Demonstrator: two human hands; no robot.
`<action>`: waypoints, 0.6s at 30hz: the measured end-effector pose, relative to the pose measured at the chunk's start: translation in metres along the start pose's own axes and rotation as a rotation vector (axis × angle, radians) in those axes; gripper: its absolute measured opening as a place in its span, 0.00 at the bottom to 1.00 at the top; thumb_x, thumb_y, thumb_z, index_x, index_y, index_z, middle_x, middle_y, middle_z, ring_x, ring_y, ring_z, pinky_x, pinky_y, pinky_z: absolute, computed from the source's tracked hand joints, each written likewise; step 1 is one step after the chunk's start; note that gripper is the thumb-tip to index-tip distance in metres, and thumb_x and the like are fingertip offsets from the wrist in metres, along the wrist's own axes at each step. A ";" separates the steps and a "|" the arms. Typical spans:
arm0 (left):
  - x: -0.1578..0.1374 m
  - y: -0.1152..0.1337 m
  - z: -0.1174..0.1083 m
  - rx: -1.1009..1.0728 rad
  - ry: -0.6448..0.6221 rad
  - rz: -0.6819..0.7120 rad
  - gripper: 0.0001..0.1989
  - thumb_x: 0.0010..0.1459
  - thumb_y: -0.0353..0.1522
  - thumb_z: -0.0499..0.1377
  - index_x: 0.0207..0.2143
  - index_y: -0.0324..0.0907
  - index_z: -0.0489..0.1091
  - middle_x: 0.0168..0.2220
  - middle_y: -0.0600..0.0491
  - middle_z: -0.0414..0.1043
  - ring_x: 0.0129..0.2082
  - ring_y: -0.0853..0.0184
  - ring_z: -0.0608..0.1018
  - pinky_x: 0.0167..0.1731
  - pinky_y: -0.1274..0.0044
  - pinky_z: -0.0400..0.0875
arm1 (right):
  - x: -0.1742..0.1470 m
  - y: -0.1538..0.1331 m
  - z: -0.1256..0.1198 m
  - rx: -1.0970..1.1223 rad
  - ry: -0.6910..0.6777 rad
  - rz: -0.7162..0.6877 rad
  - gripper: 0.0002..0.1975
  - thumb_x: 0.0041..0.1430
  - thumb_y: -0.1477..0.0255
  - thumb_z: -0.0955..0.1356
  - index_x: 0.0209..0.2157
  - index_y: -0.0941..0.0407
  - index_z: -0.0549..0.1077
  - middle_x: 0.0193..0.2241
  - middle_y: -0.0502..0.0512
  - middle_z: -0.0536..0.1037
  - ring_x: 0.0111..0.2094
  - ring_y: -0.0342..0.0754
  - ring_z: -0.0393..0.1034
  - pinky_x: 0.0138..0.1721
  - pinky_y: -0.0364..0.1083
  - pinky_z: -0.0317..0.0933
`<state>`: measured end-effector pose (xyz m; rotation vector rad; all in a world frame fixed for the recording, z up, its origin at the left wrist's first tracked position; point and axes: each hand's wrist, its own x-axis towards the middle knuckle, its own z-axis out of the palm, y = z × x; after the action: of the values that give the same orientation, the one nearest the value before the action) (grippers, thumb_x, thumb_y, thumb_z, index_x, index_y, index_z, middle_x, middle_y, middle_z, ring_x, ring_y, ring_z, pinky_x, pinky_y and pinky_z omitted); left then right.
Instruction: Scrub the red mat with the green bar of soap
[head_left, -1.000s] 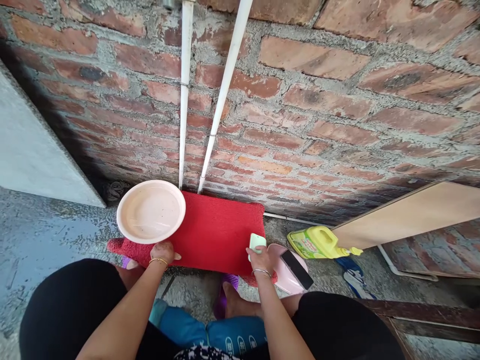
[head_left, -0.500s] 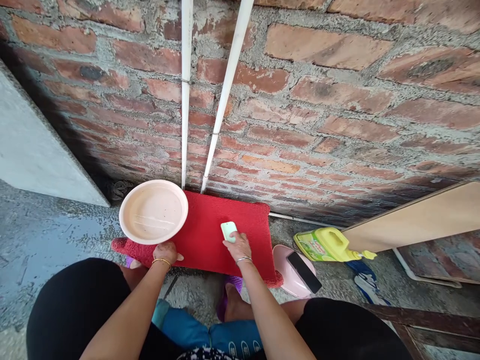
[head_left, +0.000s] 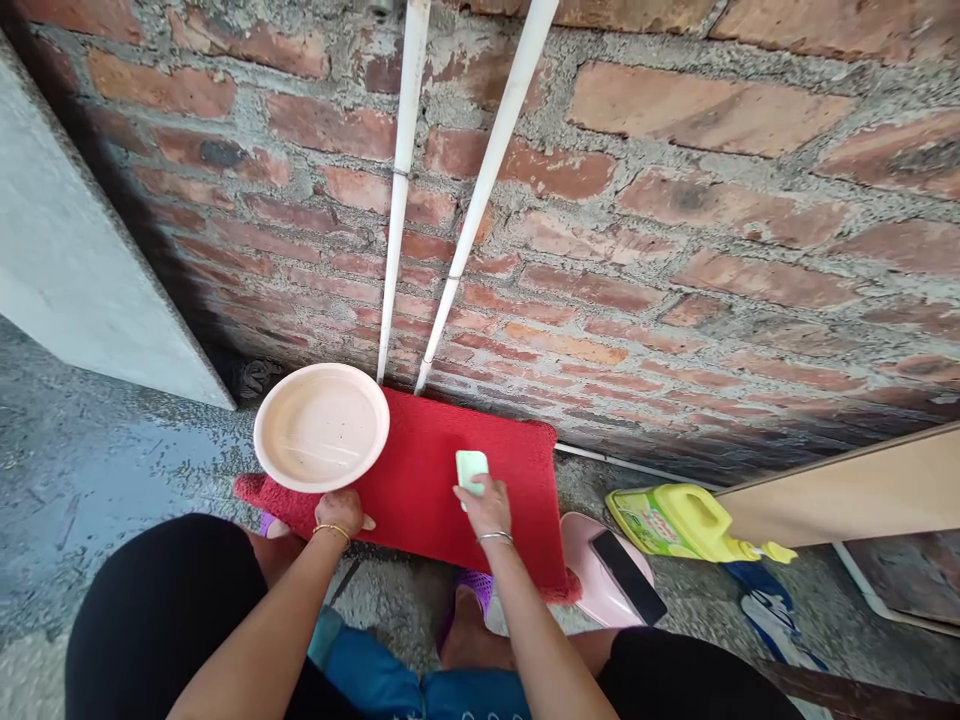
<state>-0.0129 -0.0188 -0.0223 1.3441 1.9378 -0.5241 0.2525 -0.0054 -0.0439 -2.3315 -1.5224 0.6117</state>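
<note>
A red mat (head_left: 420, 470) lies spread in front of me, its fuzzy pile showing at the turned edges. My left hand (head_left: 341, 512) is closed on the mat's near edge, just below the basin, with the thumb pointing right. In my right hand (head_left: 487, 505) is a pale green, hand-sized block (head_left: 471, 466) with rounded corners, resting on the mat's right half; its underside is hidden. A pale pink basin (head_left: 322, 425) with a little clear water stands over the mat's left end.
A brick wall (head_left: 600, 250) with two white pipes (head_left: 480, 190) rises behind. To the right are a pink lid-like piece (head_left: 592, 580), a black phone (head_left: 628, 577) on it, a yellow detergent jug (head_left: 675, 520) on its side and blue-and-white footwear (head_left: 776, 620). A pale slab (head_left: 97, 240) leans at left; the floor (head_left: 135, 440) is wet.
The whole view has shifted, so things appear slightly farther right and lower. Both hands keep their holds, and the green block stays at about the same place on the mat.
</note>
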 end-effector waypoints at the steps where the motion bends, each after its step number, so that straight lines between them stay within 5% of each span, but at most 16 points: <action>1: 0.000 0.001 -0.001 -0.001 -0.004 -0.005 0.27 0.45 0.43 0.69 0.47 0.42 0.75 0.53 0.38 0.73 0.54 0.52 0.75 0.45 0.68 0.73 | -0.001 -0.021 0.011 -0.009 -0.044 -0.070 0.15 0.48 0.64 0.72 0.39 0.52 0.74 0.37 0.53 0.70 0.40 0.50 0.68 0.45 0.45 0.59; 5: -0.002 0.003 -0.004 -0.004 -0.025 -0.021 0.27 0.44 0.42 0.69 0.47 0.41 0.75 0.53 0.37 0.73 0.53 0.52 0.75 0.45 0.68 0.73 | -0.006 -0.084 0.041 -0.097 -0.199 -0.253 0.14 0.47 0.67 0.73 0.39 0.51 0.74 0.40 0.53 0.69 0.41 0.49 0.66 0.44 0.45 0.58; 8: -0.002 0.003 -0.005 -0.007 -0.020 -0.025 0.29 0.43 0.41 0.70 0.47 0.40 0.75 0.52 0.37 0.74 0.53 0.51 0.75 0.45 0.68 0.73 | -0.002 -0.094 0.045 -0.155 -0.249 -0.308 0.15 0.46 0.68 0.74 0.39 0.51 0.74 0.40 0.53 0.68 0.41 0.49 0.66 0.44 0.45 0.57; 12: -0.002 0.003 -0.004 -0.008 -0.015 -0.026 0.28 0.43 0.42 0.69 0.47 0.41 0.75 0.52 0.38 0.74 0.53 0.51 0.75 0.45 0.67 0.73 | 0.017 -0.055 0.024 -0.166 -0.183 -0.216 0.14 0.47 0.67 0.73 0.39 0.50 0.75 0.39 0.52 0.69 0.39 0.48 0.67 0.43 0.45 0.58; 18: 0.001 0.001 0.001 -0.005 0.001 -0.022 0.28 0.44 0.41 0.69 0.47 0.40 0.75 0.51 0.37 0.74 0.53 0.51 0.75 0.45 0.68 0.73 | 0.043 0.052 -0.035 -0.098 0.004 0.113 0.14 0.46 0.62 0.72 0.36 0.52 0.74 0.31 0.52 0.71 0.33 0.49 0.69 0.39 0.46 0.62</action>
<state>-0.0118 -0.0180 -0.0239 1.3211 1.9553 -0.5286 0.3261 0.0132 -0.0453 -2.5044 -1.4579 0.5700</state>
